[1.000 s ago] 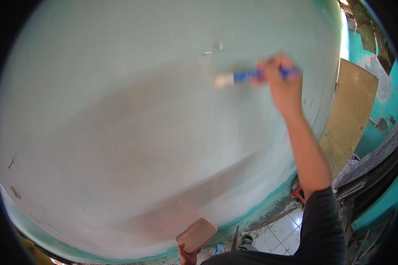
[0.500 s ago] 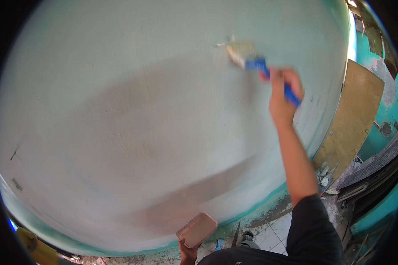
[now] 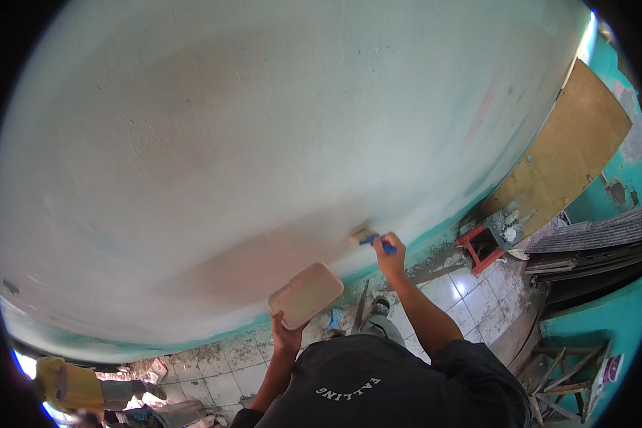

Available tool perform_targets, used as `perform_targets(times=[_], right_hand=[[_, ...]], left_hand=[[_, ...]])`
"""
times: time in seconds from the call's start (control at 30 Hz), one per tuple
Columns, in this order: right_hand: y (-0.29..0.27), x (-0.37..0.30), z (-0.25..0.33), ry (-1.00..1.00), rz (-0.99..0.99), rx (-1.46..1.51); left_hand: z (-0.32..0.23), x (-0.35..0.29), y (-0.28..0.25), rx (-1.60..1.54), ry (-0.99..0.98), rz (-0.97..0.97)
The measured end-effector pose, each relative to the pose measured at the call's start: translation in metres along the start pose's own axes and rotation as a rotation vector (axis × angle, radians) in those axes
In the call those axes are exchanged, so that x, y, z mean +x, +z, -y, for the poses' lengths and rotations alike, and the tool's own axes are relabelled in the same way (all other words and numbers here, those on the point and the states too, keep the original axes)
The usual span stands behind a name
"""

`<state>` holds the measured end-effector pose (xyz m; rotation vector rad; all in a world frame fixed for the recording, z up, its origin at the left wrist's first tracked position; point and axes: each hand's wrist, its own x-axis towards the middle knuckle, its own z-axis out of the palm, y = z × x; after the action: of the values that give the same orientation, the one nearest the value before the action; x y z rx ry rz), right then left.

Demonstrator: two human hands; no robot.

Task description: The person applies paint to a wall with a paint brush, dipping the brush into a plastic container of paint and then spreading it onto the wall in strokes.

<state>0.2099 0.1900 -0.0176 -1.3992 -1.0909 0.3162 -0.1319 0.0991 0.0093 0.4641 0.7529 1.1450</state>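
My right hand (image 3: 391, 255) is closed round the blue handle of a wide paintbrush (image 3: 369, 240). The brush's pale bristles point left, toward the lower part of the wall (image 3: 285, 171); whether they touch it I cannot tell. In my left hand (image 3: 289, 337) is a shallow, rounded rectangular tray (image 3: 307, 294), gripped at its near edge and tilted. The tray's inside looks pinkish beige. Whitish paint with greenish patches covers the wall, and a turquoise band runs along its foot. My shadow falls across the wall.
A red stool (image 3: 478, 248) stands at the right by a leaning plywood board (image 3: 563, 143). Behind it lie stacked corrugated sheets (image 3: 585, 234). A wooden frame (image 3: 567, 381) sits lower right. Dirty white tiles (image 3: 210, 389) cover the floor. Another person in yellow (image 3: 78, 389) is at lower left.
My right hand has brought the paintbrush down from high on the wall to near the tray. The view has tilted lower, showing more floor, the stool and the other person.
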Motion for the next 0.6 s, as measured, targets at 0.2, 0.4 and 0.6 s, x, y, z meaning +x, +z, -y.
perform_targets(times=[0.2,0.4,0.6], right_hand=[[-0.017,0.079,0.129,-0.086,-0.127,0.324],[-0.065,0.132,0.284,-0.463,-0.338,0.518],[-0.04,0.103,0.2,-0.376,-0.354,0.511]], left_hand=[[0.011,-0.018,-0.024,-0.1,0.011,-0.006],[0.015,-0.032,-0.034,-0.092,0.009,-0.052],[0.012,-0.029,-0.023,-0.033,0.058,-0.121]])
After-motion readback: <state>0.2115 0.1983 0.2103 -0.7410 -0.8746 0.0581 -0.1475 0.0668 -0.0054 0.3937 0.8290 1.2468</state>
